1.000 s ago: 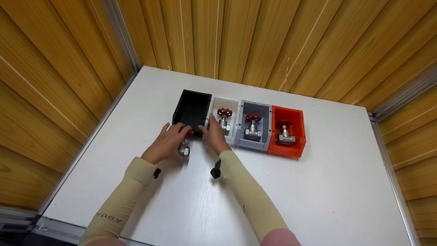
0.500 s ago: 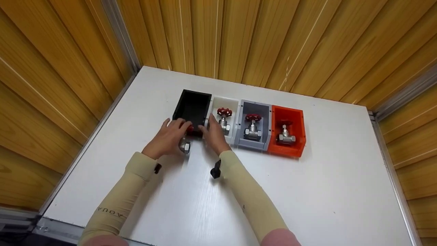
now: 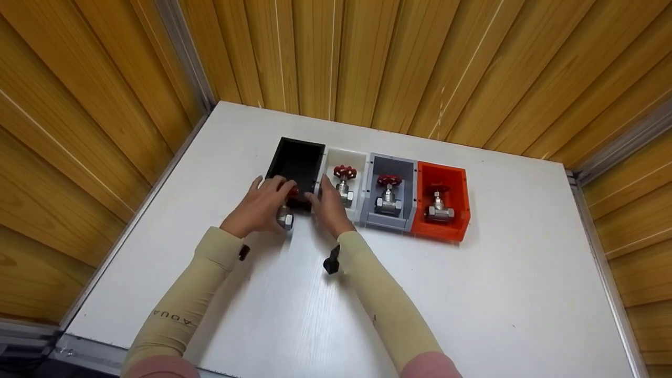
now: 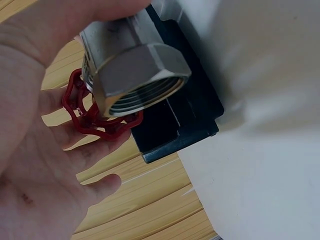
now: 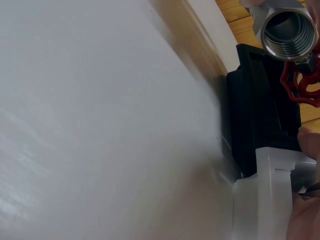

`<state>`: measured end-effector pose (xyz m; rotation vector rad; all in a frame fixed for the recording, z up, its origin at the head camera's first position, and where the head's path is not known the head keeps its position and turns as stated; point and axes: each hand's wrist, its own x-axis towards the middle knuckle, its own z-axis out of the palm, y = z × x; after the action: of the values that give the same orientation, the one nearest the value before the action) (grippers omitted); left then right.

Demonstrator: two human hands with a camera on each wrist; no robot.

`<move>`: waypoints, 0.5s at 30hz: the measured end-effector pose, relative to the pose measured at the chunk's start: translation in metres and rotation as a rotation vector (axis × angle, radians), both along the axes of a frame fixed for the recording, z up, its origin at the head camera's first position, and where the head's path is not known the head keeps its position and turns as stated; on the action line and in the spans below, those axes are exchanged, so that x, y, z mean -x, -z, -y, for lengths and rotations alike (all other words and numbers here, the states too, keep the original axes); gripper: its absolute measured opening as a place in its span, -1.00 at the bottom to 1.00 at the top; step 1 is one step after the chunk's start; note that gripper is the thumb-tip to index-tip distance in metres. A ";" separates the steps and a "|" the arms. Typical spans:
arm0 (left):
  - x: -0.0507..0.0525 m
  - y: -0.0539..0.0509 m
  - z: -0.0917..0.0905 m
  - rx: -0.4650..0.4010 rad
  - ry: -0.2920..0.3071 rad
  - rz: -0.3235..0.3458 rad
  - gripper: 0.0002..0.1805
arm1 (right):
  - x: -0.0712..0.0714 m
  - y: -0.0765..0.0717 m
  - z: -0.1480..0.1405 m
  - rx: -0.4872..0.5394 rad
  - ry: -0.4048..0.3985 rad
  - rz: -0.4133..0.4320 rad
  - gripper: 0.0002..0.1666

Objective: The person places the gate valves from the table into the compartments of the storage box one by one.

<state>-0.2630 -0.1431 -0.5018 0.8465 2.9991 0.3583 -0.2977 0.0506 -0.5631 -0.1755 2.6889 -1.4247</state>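
Observation:
My left hand [image 3: 257,207] holds a metal gate valve [image 3: 285,218] with a red handwheel. It is above the near edge of the black bin [image 3: 298,160], the handwheel toward the bin. In the left wrist view the threaded opening of the valve [image 4: 142,75] faces the camera, thumb across its body, fingers behind the wheel. My right hand [image 3: 333,210] straddles the wall where the black bin meets the white bin [image 3: 357,159]. Its thumb [image 5: 311,142] lies on the black side and the fingers reach into the white bin, partly hidden.
A similar valve lies in the white bin, another valve [image 3: 388,200] in the grey bin [image 3: 412,184] and another valve [image 3: 439,210] in the orange bin [image 3: 458,223]. The bins form a joined row on a white table [image 3: 472,294]. Wood-patterned walls [image 3: 367,63] enclose it.
My left hand has moved slightly forward with the valve, bringing the handwheel over the black bin's near edge. The right hand and the bins stay where they were.

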 end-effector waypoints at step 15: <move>0.008 -0.004 -0.002 0.007 -0.005 0.010 0.26 | 0.000 -0.001 -0.001 -0.006 -0.009 0.000 -0.06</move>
<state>-0.2712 -0.1409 -0.4973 0.8340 2.9925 0.3500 -0.2977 0.0521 -0.5624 -0.1871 2.6882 -1.4135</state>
